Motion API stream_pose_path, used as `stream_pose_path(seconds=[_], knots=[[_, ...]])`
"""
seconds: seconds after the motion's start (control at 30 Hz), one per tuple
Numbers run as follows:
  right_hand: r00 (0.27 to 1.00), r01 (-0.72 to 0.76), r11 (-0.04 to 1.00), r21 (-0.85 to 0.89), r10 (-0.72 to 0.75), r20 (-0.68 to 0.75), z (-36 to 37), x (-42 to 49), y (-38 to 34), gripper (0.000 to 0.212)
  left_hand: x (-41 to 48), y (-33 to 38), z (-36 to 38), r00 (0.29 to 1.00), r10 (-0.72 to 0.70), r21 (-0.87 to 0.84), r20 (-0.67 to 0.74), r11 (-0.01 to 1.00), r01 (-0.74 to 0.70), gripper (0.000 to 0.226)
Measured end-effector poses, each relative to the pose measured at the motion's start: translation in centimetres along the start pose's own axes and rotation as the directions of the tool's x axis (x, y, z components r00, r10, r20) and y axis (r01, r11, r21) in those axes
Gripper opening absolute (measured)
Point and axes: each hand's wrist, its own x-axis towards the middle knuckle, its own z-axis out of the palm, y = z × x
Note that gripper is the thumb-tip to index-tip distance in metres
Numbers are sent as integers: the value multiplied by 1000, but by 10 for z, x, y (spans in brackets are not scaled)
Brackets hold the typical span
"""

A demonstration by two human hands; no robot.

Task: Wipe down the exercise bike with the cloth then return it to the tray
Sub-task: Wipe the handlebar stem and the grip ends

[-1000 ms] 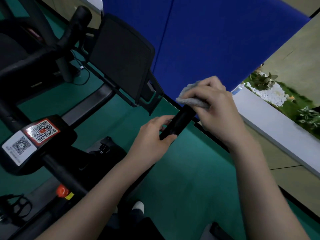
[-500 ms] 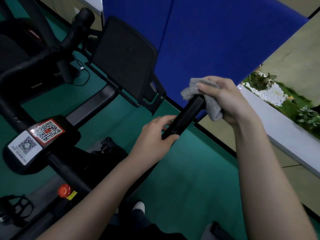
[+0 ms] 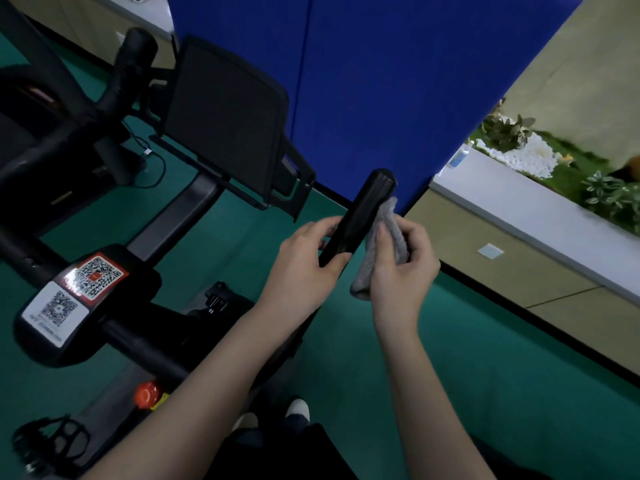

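Your left hand (image 3: 304,268) is gripping the lower part of the black handlebar grip (image 3: 367,209), with the thumb on the near side and the fingers curling over the far side. Your right hand (image 3: 401,271) is grasping the grey cloth (image 3: 384,244), bunching it between thumb and curled fingers. It is pressing the cloth against the right side of that grip, just above your left thumb. A loose end of the cloth is hanging down beside your palm.

Green floor (image 3: 450,393) is spreading beneath the grip. Behind the grip, a blue partition (image 3: 398,81) is rising to the top edge of the view. To the right of the grip, a white-topped bench (image 3: 519,202) is running off at a slant, carrying green plants (image 3: 606,192) and white pebbles (image 3: 519,157). To the left of the grip, the rest of the exercise bike (image 3: 138,336) is filling the view with black tubes. Its dark screen (image 3: 221,119) is sitting up and to the left of the grip, tilting. Down and to the left of the grip, a black plate (image 3: 143,285) is bearing two QR stickers (image 3: 93,278), one red-bordered and one white. Well below and left of the grip, a pedal (image 3: 48,441) is showing in the corner. A red knob (image 3: 147,394) is sitting between the pedal and your left forearm.
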Motion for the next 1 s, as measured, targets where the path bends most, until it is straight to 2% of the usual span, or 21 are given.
stream_pose_path(seconds=[0.2,0.4,0.5,0.67,0.83,1.0], knots=[[995,-69,995,-76,74,60,-18,-20,3,16,-2,0,-6,994,51,108,92,992,-60,50],[983,-164,980,-113,153,-100,-56,-44,14,20,-18,-5,-17,979,96,172,178,977,-127,53],[975,-205,968,-145,189,-117,-67,-55,18,24,-28,-7,-23,971,116,212,210,964,-161,56],[967,-253,956,-151,245,-71,-76,-74,22,23,-44,-8,-33,971,159,306,181,929,-209,58],[959,-281,949,-146,283,-7,-93,-85,27,10,-60,7,-31,958,265,402,112,869,-288,53],[959,-284,952,-114,284,-23,-139,-90,34,15,-77,33,11,926,335,454,172,807,-377,51]])
